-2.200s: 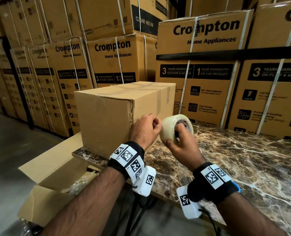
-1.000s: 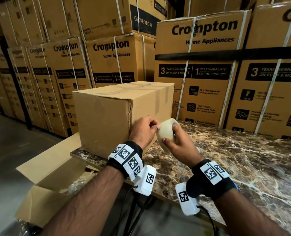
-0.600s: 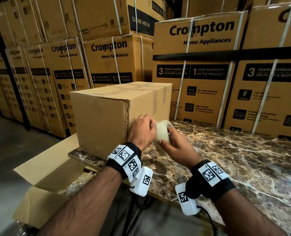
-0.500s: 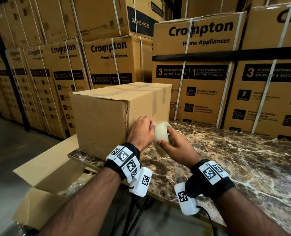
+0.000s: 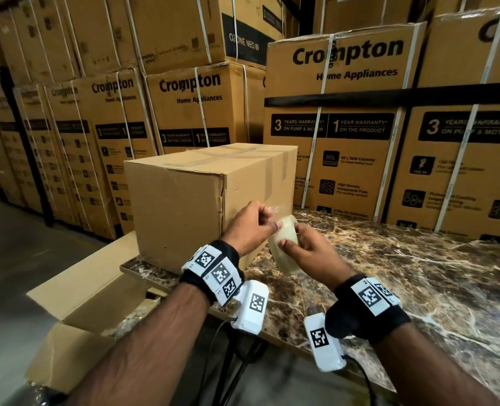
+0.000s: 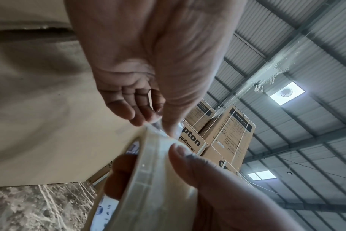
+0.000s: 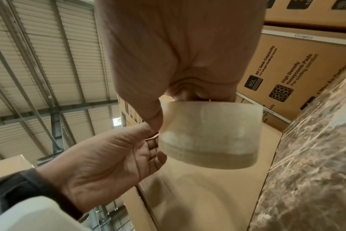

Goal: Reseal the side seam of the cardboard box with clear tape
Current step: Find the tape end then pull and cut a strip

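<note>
A plain brown cardboard box [image 5: 181, 209] stands on the left end of the marble table [image 5: 418, 288]. Its split vertical side seam [image 5: 221, 200] runs down the near corner. Just right of that seam, my right hand [image 5: 290, 236] grips a roll of clear tape [image 5: 283, 247], thumb on its outer face. My left hand [image 5: 272, 221] pinches the loose tape end [image 5: 275, 208], a short crumpled strip lifted off the roll. The left wrist view shows this pinch [image 6: 154, 125] at the roll's [image 6: 152, 179] edge. The roll [image 7: 209, 134] fills the right wrist view, with the left hand [image 7: 109, 159] beside it.
Tall stacks of printed appliance cartons [image 5: 345, 127] wall in the back and the left. An open cardboard box [image 5: 82, 303] with plastic wrap inside sits on the floor below the table's left corner. Bare marble stretches to the right.
The roll has turned from face-on to edge-on and come closer to the box corner. My left fingers, earlier picking at the roll, now hold a short lifted strip of tape.
</note>
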A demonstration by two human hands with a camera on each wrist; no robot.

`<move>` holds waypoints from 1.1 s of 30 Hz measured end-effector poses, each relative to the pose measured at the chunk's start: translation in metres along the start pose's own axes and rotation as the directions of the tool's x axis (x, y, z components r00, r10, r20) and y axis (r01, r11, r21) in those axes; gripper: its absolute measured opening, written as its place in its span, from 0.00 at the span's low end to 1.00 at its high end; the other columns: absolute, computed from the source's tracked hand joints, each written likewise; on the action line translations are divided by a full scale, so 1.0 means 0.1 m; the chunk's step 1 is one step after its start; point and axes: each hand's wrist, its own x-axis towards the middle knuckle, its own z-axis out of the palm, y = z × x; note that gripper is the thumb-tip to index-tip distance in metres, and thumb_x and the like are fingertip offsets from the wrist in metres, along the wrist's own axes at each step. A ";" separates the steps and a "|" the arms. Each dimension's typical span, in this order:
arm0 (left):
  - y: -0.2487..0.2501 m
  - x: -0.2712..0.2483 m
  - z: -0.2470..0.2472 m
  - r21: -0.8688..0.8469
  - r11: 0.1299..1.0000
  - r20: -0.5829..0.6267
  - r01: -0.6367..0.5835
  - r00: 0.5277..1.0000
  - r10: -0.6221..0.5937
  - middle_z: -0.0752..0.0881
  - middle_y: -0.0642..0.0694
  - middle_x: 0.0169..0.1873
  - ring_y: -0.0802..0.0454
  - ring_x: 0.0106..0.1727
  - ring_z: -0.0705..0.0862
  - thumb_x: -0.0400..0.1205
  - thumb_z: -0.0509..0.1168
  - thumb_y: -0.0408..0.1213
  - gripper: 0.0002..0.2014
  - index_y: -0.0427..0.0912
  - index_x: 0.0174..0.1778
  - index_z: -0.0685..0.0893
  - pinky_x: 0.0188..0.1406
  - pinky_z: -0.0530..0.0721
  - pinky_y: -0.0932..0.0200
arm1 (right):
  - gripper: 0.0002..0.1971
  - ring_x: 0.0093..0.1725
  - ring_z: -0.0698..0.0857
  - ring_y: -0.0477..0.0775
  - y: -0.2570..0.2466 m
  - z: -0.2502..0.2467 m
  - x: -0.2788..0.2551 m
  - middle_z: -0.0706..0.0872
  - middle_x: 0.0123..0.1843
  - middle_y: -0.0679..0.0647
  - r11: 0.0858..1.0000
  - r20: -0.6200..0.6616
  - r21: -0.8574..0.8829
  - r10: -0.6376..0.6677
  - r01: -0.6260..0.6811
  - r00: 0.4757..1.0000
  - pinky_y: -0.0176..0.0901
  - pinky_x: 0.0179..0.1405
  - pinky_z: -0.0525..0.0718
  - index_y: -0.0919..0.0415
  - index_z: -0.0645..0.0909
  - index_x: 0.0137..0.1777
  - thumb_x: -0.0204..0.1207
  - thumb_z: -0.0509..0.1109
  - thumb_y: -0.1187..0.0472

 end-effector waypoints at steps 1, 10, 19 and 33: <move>0.00 0.02 0.00 0.002 1.000 -0.027 -0.007 1.000 0.007 0.84 0.47 0.51 0.48 0.55 0.84 0.80 0.70 0.42 0.10 0.45 0.53 0.78 0.61 0.84 0.44 | 0.12 0.50 0.85 0.39 -0.02 0.00 -0.02 0.84 0.53 0.45 1.000 0.005 0.024 0.000 0.000 1.000 0.30 0.41 0.81 0.54 0.72 0.64 0.83 0.65 0.60; 0.06 0.08 0.03 0.041 0.993 -0.215 -0.114 0.969 0.120 0.87 0.54 0.35 0.51 0.42 0.86 0.73 0.76 0.36 0.08 0.50 0.37 0.82 0.48 0.88 0.49 | 0.29 0.59 0.85 0.44 0.00 -0.07 -0.03 0.84 0.64 0.53 0.994 0.173 0.094 0.039 -0.056 0.984 0.34 0.51 0.85 0.57 0.62 0.79 0.81 0.68 0.66; 0.50 0.15 0.07 -0.029 0.945 -0.239 -0.325 0.920 0.309 0.86 0.52 0.38 0.55 0.40 0.89 0.80 0.69 0.31 0.05 0.45 0.44 0.80 0.44 0.88 0.60 | 0.20 0.37 0.88 0.59 0.08 -0.05 0.04 0.89 0.40 0.61 0.998 -0.012 0.042 0.057 -0.056 0.998 0.59 0.44 0.86 0.64 0.82 0.47 0.82 0.63 0.45; 0.36 0.13 0.15 -0.056 0.968 -0.120 -0.244 0.964 0.236 0.87 0.45 0.42 0.48 0.47 0.85 0.77 0.72 0.33 0.04 0.41 0.43 0.83 0.54 0.86 0.47 | 0.29 0.52 0.86 0.57 0.27 -0.22 0.18 0.88 0.55 0.57 0.890 -0.191 -0.405 0.143 -0.211 0.971 0.54 0.48 0.87 0.65 0.80 0.60 0.73 0.73 0.39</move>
